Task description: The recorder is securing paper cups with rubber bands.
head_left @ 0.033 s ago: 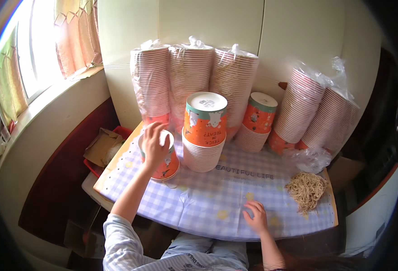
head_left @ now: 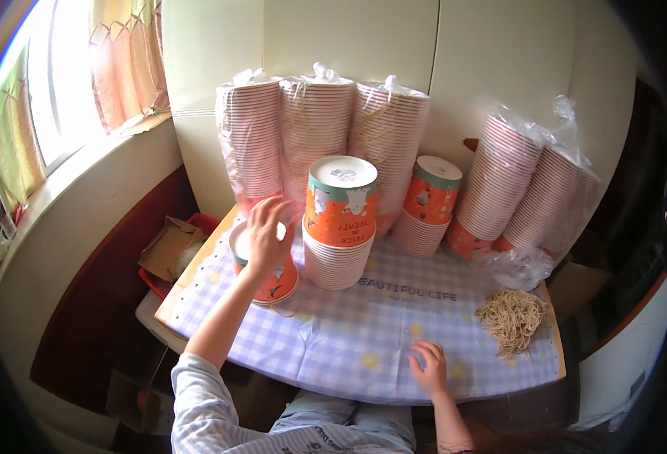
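Note:
My left hand (head_left: pixel 264 236) is at a short stack of upside-down orange paper cups (head_left: pixel 277 281) at the table's left. Its fingers are apart and curved beside the white base; whether they touch it I cannot tell. Right of it stands a taller stack of upside-down paper cups (head_left: pixel 339 261), its top cup orange and green with white figures. My right hand (head_left: pixel 429 369) hangs low at the front edge, fingers loosely bent and apart, holding nothing. Nearest on its right lies a bundle of tan rubber bands or strings (head_left: pixel 511 321).
Three tall plastic-wrapped cup stacks (head_left: pixel 314 132) stand at the back. Another short stack (head_left: pixel 422 231) and two leaning wrapped stacks (head_left: pixel 504 174) are to the right, with crumpled clear plastic (head_left: pixel 515 266) before them. A checked cloth covers the table (head_left: pixel 333 348). A red bin (head_left: pixel 153 281) sits left.
My left hand has shifted slightly up and to the right over the short cup stack, showing more of its white base. My right hand has barely moved. The view has shifted a little.

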`<state>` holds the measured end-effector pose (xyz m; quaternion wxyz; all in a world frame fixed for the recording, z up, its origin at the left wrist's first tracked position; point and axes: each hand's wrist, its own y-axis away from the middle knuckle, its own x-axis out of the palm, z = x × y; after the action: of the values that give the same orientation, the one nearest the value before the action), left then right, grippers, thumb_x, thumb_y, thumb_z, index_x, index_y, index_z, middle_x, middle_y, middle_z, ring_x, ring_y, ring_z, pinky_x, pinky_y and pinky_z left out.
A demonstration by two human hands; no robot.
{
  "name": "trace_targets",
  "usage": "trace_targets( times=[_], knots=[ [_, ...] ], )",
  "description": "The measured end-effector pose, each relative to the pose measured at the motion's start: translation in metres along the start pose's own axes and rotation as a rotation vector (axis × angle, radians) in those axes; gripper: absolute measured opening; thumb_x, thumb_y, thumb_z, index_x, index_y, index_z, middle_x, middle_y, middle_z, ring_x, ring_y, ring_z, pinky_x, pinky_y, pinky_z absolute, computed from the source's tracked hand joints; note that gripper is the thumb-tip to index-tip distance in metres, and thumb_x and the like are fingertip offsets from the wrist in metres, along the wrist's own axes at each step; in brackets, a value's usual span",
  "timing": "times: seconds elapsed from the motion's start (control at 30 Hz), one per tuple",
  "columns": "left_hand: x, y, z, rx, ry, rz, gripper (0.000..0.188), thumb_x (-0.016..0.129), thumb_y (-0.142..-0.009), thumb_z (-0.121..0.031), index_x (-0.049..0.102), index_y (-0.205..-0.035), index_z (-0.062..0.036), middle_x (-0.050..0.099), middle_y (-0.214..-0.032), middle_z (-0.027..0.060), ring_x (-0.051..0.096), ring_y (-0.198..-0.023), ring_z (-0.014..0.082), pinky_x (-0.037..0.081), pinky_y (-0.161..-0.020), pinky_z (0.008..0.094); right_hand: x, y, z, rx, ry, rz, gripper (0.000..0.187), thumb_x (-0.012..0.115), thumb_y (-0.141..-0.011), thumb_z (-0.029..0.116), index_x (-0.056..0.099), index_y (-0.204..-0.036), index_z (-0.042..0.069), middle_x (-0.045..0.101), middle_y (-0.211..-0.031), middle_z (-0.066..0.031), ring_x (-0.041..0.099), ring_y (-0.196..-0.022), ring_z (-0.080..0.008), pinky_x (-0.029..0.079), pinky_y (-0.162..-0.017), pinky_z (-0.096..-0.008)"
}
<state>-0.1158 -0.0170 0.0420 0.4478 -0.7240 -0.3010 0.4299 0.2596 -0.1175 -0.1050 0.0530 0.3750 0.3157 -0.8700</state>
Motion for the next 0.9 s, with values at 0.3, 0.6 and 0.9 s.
trace_targets(
  times=[0.3, 0.6, 0.9],
  knots=[
    [0.065, -0.059, -0.032, 0.057, 0.059, 0.190, 0.044, 0.074, -0.062, -0.019, 0.043, -0.089, -0.0026, 0.044, -0.104, 0.0200, 0.043, -0.101, 0.0374, 0.038, -0.086, 0.0452, 0.008, 0.014, -0.004, 0.139, -0.005, -0.274, 0.013, 0.059, -0.071, 0.005, 0.060, -0.084, 0.003, 0.059, -0.093, -0.0100, 0.053, -0.091, -0.0277, 0.042, -0.081, -0.0354],
    [0.059, -0.067, -0.042, -0.157, 0.163, 0.221, 0.044, 0.076, -0.058, -0.015, 0.047, -0.088, -0.0004, 0.045, -0.107, 0.0178, 0.043, -0.102, 0.0360, 0.039, -0.086, 0.0419, 0.007, 0.012, -0.007, 0.135, 0.007, -0.220, 0.011, 0.059, -0.073, 0.008, 0.060, -0.083, 0.006, 0.060, -0.090, -0.0080, 0.053, -0.089, -0.0268, 0.042, -0.080, -0.0360],
    [0.042, -0.092, -0.050, -0.118, 0.157, 0.173, 0.046, 0.076, -0.058, -0.017, 0.047, -0.090, -0.0014, 0.046, -0.103, 0.0177, 0.046, -0.098, 0.0369, 0.041, -0.084, 0.0421, 0.010, 0.014, -0.012, 0.158, -0.035, -0.228, 0.010, 0.060, -0.072, 0.009, 0.061, -0.082, 0.006, 0.061, -0.089, -0.0075, 0.054, -0.087, -0.0266, 0.041, -0.078, -0.0357]
  ],
)
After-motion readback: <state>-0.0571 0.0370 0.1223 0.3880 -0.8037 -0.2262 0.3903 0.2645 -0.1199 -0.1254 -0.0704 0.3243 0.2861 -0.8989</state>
